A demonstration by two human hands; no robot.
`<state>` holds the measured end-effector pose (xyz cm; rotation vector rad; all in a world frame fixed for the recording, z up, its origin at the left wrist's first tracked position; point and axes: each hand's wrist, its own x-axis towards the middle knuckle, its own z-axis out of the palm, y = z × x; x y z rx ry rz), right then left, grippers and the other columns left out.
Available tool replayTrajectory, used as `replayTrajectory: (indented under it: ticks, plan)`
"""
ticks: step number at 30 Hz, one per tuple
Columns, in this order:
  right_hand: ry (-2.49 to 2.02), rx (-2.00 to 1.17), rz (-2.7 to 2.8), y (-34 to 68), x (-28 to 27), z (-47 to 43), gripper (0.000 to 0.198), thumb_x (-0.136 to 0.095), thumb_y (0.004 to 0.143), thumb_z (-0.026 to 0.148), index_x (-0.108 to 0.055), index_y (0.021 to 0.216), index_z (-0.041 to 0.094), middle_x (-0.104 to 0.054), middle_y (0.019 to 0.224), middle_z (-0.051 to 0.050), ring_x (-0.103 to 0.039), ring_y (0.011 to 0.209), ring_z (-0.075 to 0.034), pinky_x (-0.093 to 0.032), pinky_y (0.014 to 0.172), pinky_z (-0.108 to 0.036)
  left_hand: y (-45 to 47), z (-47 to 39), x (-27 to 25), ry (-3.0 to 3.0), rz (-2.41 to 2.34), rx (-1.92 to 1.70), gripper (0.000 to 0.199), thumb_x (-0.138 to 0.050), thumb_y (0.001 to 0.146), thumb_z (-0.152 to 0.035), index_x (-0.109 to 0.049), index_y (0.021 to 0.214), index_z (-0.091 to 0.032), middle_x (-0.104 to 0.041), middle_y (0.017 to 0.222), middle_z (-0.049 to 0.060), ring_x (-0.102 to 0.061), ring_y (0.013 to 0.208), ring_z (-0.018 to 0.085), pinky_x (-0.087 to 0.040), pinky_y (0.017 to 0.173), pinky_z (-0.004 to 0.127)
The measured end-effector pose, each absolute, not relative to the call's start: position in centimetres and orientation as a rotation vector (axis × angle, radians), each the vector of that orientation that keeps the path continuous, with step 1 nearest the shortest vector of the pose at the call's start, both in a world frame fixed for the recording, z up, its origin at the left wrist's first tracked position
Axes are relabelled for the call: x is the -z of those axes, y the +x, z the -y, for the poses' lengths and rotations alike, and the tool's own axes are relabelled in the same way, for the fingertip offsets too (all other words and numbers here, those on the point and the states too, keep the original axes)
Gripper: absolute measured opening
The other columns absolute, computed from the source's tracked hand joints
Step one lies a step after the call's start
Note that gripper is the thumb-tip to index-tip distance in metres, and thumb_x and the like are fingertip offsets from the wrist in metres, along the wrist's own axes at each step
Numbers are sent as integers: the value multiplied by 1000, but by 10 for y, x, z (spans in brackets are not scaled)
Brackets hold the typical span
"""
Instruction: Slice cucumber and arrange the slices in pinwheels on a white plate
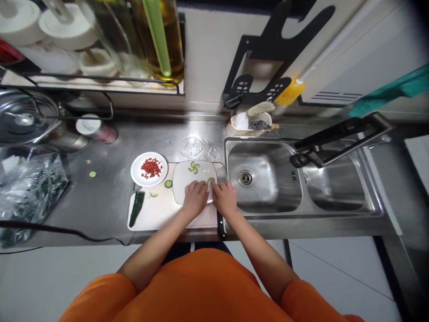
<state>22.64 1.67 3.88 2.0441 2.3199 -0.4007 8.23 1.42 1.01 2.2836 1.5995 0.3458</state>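
At the far left, a clear plastic bag [50, 197] held dark greens. On the cutting board [167, 212], a dark green cucumber piece [136, 208] lay at the near left, its long axis running near to far, the far end leaning right. Just beyond it, a round dish [136, 172] held small red pieces; a round cucumber slice [168, 184] lay to its right. Next came the square white plate [181, 179], curved green slices [193, 167] fanned out at its far side. The left hand [196, 197] and right hand [225, 197] met over its near right part, fingertips close together beside another slice [211, 180]; I couldn't tell whether either gripped it. Right of them, behind the sink [264, 172], a caddy [239, 133] contained a dark scrubber.
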Motion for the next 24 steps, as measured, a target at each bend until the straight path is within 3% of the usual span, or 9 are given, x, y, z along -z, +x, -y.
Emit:
replayTrajectory:
  ticks: [6,24]
  plan:
    - [2019,420,-2207,222,-39,-15,46,-40,93,26,-41,138,26,-63,86,-12,-46,94,-27,-29,73,-36,85,-12,-11,2263,-1629,-286,37,-43,90,-30,-54,124,-21,-54,127,11,-43,112,30,-37,87,45]
    - [2035,389,-2188,223,-40,-14,45,-39,92,24,-43,137,24,-64,89,-14,-47,96,-29,-28,72,-37,91,-11,-11,2232,-1639,-281,37,-41,90,-30,-53,124,-21,-52,129,12,-41,113,31,-36,86,46]
